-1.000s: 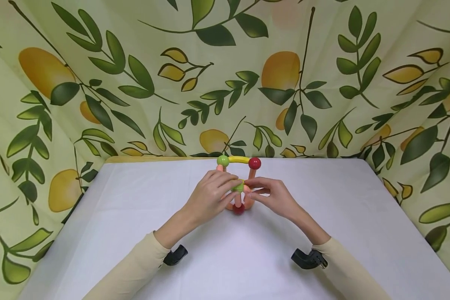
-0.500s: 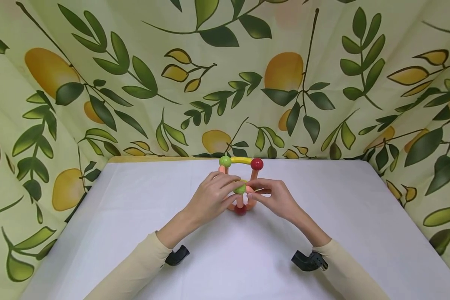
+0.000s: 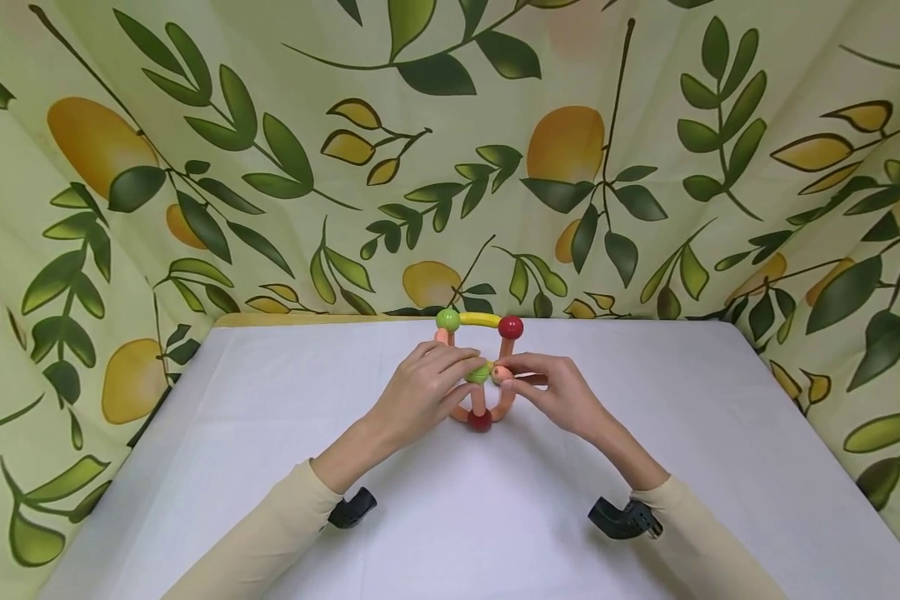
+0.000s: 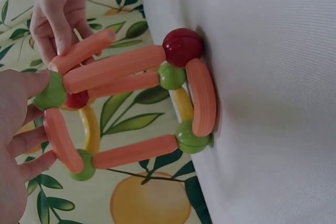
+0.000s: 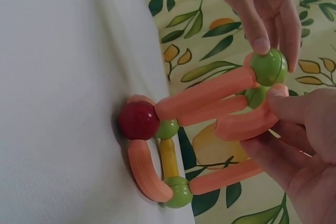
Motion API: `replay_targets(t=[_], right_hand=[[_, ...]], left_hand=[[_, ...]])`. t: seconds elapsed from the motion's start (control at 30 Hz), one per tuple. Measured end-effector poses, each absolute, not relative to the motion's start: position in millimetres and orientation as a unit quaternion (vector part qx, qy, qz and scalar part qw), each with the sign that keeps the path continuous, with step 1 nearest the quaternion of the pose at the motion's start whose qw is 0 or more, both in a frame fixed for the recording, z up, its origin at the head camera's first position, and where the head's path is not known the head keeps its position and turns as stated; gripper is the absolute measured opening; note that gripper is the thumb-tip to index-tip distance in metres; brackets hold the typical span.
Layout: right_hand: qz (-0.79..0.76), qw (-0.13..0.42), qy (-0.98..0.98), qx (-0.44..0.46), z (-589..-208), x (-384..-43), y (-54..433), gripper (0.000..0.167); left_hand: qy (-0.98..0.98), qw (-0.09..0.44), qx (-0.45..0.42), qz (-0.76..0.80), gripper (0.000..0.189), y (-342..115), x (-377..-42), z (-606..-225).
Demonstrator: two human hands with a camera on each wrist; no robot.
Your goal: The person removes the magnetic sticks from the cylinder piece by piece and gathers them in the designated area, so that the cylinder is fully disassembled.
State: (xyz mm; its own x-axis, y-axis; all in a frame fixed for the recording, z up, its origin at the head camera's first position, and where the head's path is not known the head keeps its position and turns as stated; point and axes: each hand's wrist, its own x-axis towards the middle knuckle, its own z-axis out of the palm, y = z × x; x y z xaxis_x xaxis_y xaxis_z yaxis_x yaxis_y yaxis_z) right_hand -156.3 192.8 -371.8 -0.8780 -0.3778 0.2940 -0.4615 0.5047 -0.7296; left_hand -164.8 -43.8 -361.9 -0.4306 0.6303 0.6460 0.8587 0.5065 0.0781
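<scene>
A box-like frame of salmon-pink rods, yellow curved rods and green and red balls stands on the table. My left hand pinches the green ball at its near upper corner, thumb and fingertips on either side. Between thumb and fingers, my right hand holds a curved salmon-pink rod just right of that ball. One end of this rod points freely outward in both wrist views. A dark red ball sits at the near bottom corner, with an upright rod rising from it.
A white cloth covers the table. Behind it hangs a leaf-and-fruit patterned curtain. Another red ball and a green ball top the frame's far corners. Black wrist devices sit under both sleeves.
My right hand has turned the curved rod, so its end now faces the head camera, and shifted it slightly right from the green ball. The left hand keeps its grip.
</scene>
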Motion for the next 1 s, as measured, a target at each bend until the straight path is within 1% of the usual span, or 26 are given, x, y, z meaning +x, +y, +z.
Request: replay_targets(t=[0.4, 0.6, 0.77, 1.0], right_hand=[[0.416, 0.048, -0.886, 0.198, -374, -163, 214, 0.033], [0.406, 0.033, -0.900, 0.156, -388, -179, 237, 0.030], [0.384, 0.031, -0.916, 0.112, -402, -191, 258, 0.029], [0.362, 0.019, -0.928, 0.082, -418, -202, 277, 0.029]], left_hand=[[-0.821, 0.278, -0.453, -0.209, 0.039, -46, -166, -362], [-0.823, 0.276, -0.449, -0.213, 0.041, -45, -165, -362], [-0.823, 0.280, -0.449, -0.207, 0.039, -43, -164, -362], [-0.823, 0.281, -0.448, -0.208, 0.039, -42, -164, -363]])
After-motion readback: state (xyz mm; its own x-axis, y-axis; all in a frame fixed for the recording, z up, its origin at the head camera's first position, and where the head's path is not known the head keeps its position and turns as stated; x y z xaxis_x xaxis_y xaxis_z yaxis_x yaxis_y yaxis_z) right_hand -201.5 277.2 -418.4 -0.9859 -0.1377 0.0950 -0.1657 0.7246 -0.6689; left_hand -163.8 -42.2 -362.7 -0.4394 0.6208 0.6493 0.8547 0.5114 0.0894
